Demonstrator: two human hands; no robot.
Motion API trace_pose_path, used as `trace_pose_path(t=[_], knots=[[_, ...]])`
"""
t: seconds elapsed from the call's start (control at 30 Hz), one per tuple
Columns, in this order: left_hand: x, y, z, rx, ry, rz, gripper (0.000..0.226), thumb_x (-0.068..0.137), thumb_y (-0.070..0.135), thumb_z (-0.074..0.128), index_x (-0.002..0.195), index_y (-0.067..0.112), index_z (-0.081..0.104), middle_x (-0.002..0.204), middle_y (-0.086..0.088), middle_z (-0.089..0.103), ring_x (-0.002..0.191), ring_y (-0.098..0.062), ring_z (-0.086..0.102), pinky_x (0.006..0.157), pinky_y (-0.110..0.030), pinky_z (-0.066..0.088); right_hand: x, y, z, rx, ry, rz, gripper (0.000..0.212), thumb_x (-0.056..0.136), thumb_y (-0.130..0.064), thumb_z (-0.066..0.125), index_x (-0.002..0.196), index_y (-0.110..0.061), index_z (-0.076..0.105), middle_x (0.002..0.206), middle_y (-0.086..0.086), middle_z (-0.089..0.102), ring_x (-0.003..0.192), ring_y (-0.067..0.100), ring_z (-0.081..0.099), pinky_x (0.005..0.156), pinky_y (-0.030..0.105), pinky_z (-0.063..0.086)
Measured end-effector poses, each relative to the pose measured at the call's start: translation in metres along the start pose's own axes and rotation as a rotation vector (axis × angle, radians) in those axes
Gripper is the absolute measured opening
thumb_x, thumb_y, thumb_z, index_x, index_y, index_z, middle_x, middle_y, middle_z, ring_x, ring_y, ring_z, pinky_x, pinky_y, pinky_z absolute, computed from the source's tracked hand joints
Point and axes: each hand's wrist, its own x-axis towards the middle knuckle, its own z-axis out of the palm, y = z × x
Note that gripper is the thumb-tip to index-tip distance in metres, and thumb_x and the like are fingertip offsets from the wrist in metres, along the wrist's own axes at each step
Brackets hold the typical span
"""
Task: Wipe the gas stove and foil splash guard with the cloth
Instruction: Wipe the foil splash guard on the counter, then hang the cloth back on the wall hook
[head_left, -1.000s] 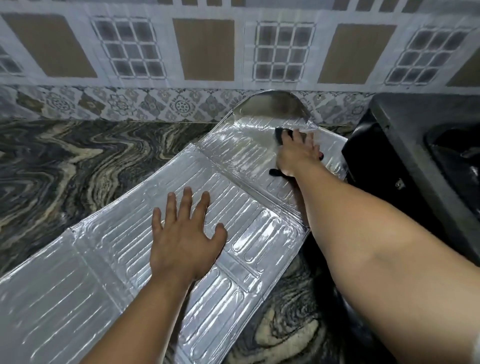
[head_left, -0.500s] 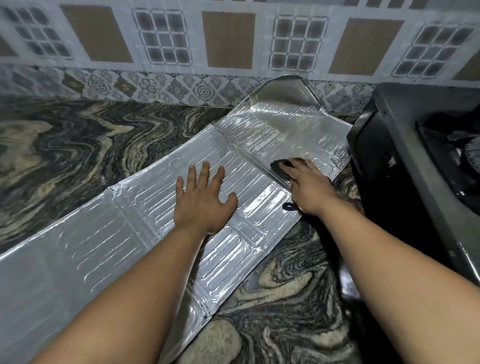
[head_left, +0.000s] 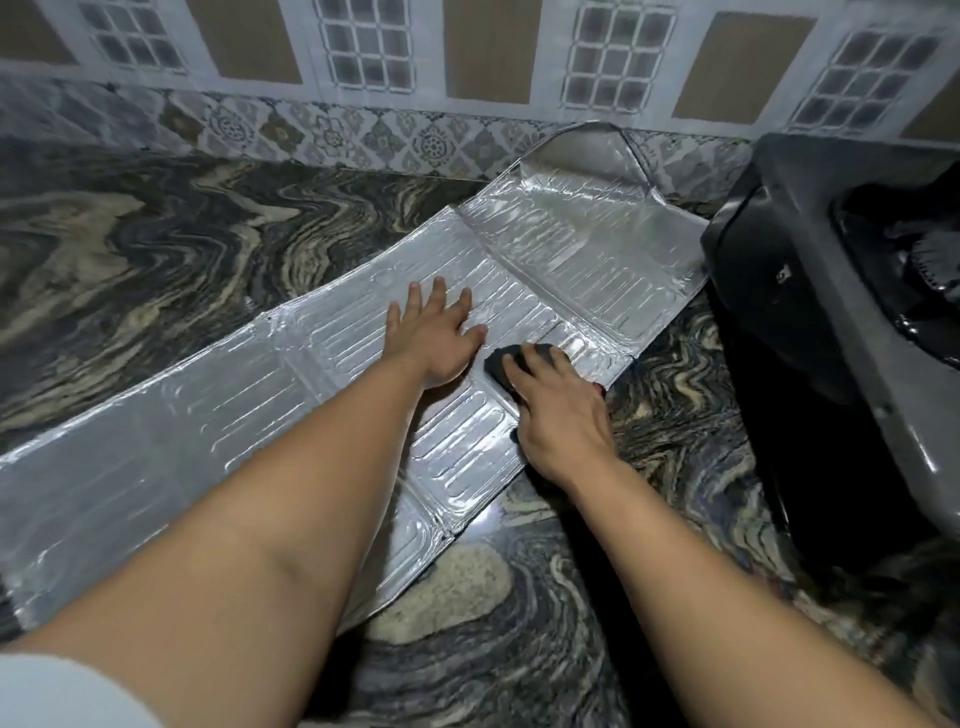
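The gas stove stands just right of the foil splash guard, which lies on the marbled counter. On the guard, the left hand is spread flat; the right hand presses a dark cloth, seemingly bunched under its fingers.

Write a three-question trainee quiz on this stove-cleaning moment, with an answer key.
1. True or false: the left hand lies flat with fingers spread on the foil splash guard.
2. Which hand presses the dark cloth? A) left B) right C) neither
3. Fill in: the gas stove sits to the ____ of the guard in the head view.

Key:
1. True. The palm is down on the foil, holding nothing.
2. B. The right hand covers the cloth on the guard's near edge.
3. Right. The guard lies unfolded on the marbled countertop, below the tiled wall.
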Motion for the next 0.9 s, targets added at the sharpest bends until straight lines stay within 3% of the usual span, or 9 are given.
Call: trace_pose_path(t=[0.23,0.33,0.4,0.5,0.6,0.67,0.73,0.8,0.9], knots=[[-0.008,-0.006,-0.02,-0.241,-0.077,0.03,0.061,0.101,0.054,0.036,0.157,0.031,0.025,0.168,-0.002,-0.003,0.153,-0.029,-0.013,0.12,-0.05,-0.009,-0.045,-0.051,0.018,0.035,-0.023,-0.103,0.063,0.092,-0.023,0.051,0.15,-0.037,0.03,0.16,-0.01,0.024,0.149,0.022,0.015,0.115,0.049,0.024],[-0.022,-0.007,-0.032,-0.392,-0.092,0.014,0.06,0.102,0.05,0.04,0.156,0.025,0.03,0.166,-0.007,0.012,0.153,-0.03,-0.006,0.121,-0.047,-0.001,-0.044,-0.052,0.02,0.034,-0.084,-0.126,0.063,0.093,-0.029,0.055,0.15,-0.036,0.03,0.16,-0.01,0.024,0.148,0.023,0.016,0.116,0.049,0.024],[-0.037,-0.01,-0.04,-0.534,-0.044,0.011,0.058,0.102,0.045,0.045,0.154,0.022,0.035,0.161,-0.011,0.031,0.153,-0.03,0.011,0.121,-0.043,0.015,-0.036,-0.051,0.014,0.085,-0.129,-0.13,0.059,0.092,-0.026,0.055,0.148,-0.033,0.037,0.158,-0.008,0.031,0.146,0.025,0.021,0.117,0.041,0.024],[-0.065,-0.011,-0.049,-0.661,0.045,0.04,0.051,0.101,0.036,0.051,0.149,0.019,0.044,0.149,-0.01,0.049,0.136,-0.028,0.046,0.111,-0.035,0.035,-0.034,-0.058,-0.003,0.34,-0.02,-0.072,0.051,0.09,-0.007,0.052,0.139,-0.022,0.054,0.145,-0.001,0.051,0.134,0.025,0.044,0.108,0.025,0.032],[-0.093,-0.009,-0.055,-0.761,0.028,0.05,0.046,0.1,0.037,0.052,0.142,0.019,0.05,0.138,-0.008,0.057,0.122,-0.026,0.057,0.107,-0.039,0.043,-0.041,-0.07,-0.02,0.63,0.092,0.096,0.048,0.095,-0.009,0.051,0.141,-0.021,0.051,0.139,-0.002,0.055,0.126,0.017,0.05,0.097,0.015,0.03],[-0.111,-0.007,-0.06,-0.861,-0.023,0.054,0.037,0.1,0.04,0.05,0.131,0.02,0.058,0.129,-0.007,0.064,0.106,-0.022,0.062,0.094,-0.038,0.05,-0.044,-0.077,-0.029,0.74,0.15,0.133,0.05,0.094,-0.011,0.052,0.143,-0.025,0.047,0.133,-0.003,0.057,0.114,0.015,0.055,0.094,0.02,0.038],[-0.129,-0.002,-0.068,-0.937,-0.105,0.052,0.031,0.103,0.04,0.045,0.114,0.019,0.065,0.111,-0.004,0.069,0.088,-0.019,0.062,0.076,-0.032,0.047,-0.047,-0.085,-0.041,0.848,0.199,0.146,0.054,0.093,-0.012,0.055,0.144,-0.026,0.044,0.134,0.0,0.058,0.11,0.018,0.06,0.094,0.03,0.047],[-0.142,0.002,-0.076,-1.019,-0.132,0.063,0.031,0.103,0.037,0.046,0.111,0.017,0.068,0.103,-0.004,0.073,0.083,-0.02,0.065,0.075,-0.033,0.043,-0.053,-0.092,-0.053,0.93,0.248,0.141,0.058,0.089,-0.01,0.059,0.144,-0.023,0.044,0.135,0.001,0.057,0.117,0.019,0.059,0.101,0.039,0.048],[-0.159,0.009,-0.097,-1.146,-0.072,0.085,0.024,0.103,0.021,0.05,0.116,0.011,0.067,0.098,-0.005,0.073,0.081,-0.019,0.07,0.081,-0.035,0.049,-0.063,-0.102,-0.075,1.014,0.327,0.107,0.065,0.081,-0.012,0.068,0.142,-0.022,0.046,0.129,0.0,0.059,0.112,0.024,0.063,0.095,0.047,0.052]])
